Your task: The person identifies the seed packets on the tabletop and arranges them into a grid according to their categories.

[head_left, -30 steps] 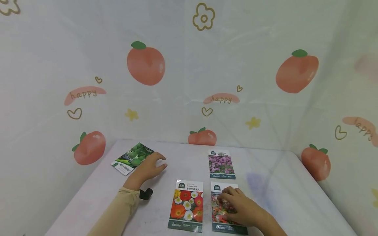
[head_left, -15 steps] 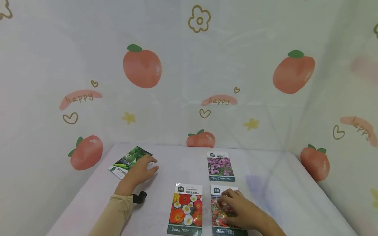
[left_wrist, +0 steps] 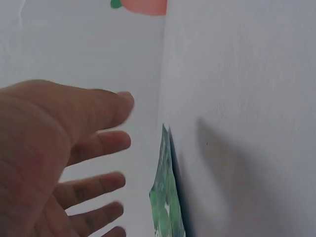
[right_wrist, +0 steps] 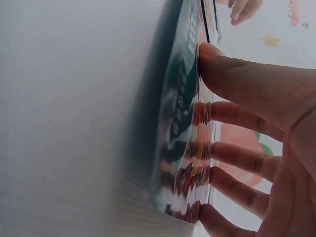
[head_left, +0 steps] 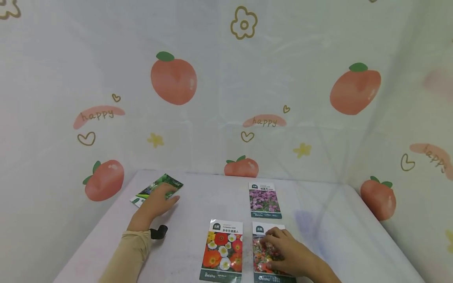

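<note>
In the head view my left hand [head_left: 154, 203] hovers over a seed packet with a green picture [head_left: 175, 181] at the table's back left. The left wrist view shows its fingers spread and apart from that green packet [left_wrist: 167, 202]. My right hand [head_left: 291, 253] rests its fingertips on a seed packet of mixed red and pink flowers [head_left: 259, 257] at the front. From the right wrist, thumb and fingertips touch the face of this flower packet [right_wrist: 190, 168], which lies on the table; the fingers are spread and not curled round it.
A poppy seed packet [head_left: 223, 251] lies left of the right hand. Behind the right-hand packet lies one with purple flowers [head_left: 264, 200]. A white cloth-covered table [head_left: 212, 200] meets a fruit-printed curtain [head_left: 212, 137] at the back and sides. A black wrist camera [head_left: 159, 232] sits at the left wrist.
My left hand has moved left and slightly nearer, coming from the packet's right side to above it. The right hand stays on its packet. The packets keep their places.
</note>
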Available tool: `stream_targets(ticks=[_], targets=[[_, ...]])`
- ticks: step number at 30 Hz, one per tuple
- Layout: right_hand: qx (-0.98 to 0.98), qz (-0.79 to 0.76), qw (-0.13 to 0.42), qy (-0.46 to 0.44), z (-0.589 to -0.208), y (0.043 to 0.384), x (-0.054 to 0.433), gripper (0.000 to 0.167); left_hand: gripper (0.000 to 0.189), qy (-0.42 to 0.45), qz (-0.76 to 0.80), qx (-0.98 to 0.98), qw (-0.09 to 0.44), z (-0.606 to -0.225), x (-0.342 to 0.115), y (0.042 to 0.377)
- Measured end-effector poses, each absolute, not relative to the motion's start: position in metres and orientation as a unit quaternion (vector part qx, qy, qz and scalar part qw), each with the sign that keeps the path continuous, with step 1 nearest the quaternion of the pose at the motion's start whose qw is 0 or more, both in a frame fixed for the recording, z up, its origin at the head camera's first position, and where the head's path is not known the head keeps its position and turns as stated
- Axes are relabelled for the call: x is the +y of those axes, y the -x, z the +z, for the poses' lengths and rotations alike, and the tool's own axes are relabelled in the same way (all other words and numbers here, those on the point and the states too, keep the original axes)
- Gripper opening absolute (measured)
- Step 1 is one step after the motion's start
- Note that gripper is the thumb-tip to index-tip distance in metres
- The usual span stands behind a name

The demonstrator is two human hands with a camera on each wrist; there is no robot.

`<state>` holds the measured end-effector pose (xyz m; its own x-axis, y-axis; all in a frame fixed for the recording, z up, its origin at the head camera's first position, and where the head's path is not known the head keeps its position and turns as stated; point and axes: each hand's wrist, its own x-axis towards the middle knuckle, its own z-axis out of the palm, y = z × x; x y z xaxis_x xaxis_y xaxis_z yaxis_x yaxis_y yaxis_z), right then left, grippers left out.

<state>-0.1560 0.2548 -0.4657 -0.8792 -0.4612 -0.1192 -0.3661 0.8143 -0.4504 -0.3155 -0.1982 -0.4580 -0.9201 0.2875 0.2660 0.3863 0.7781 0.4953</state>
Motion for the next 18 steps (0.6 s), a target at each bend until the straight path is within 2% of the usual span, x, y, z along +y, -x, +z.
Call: stream_targets(ticks=[11, 18], targets=[[0.947, -0.206, 0.107, 0.221, -0.467, 0.156, 0.255, 0.050, 0.030, 0.173, -0.274, -0.940, 0.103, -0.462, -0.220, 0.320], [0.946, -0.209, 0.105, 0.225, -0.469, 0.156, 0.257, 0.049, 0.035, 0.161, -0.287, -0.944, 0.038, -0.468, -0.233, 0.324]])
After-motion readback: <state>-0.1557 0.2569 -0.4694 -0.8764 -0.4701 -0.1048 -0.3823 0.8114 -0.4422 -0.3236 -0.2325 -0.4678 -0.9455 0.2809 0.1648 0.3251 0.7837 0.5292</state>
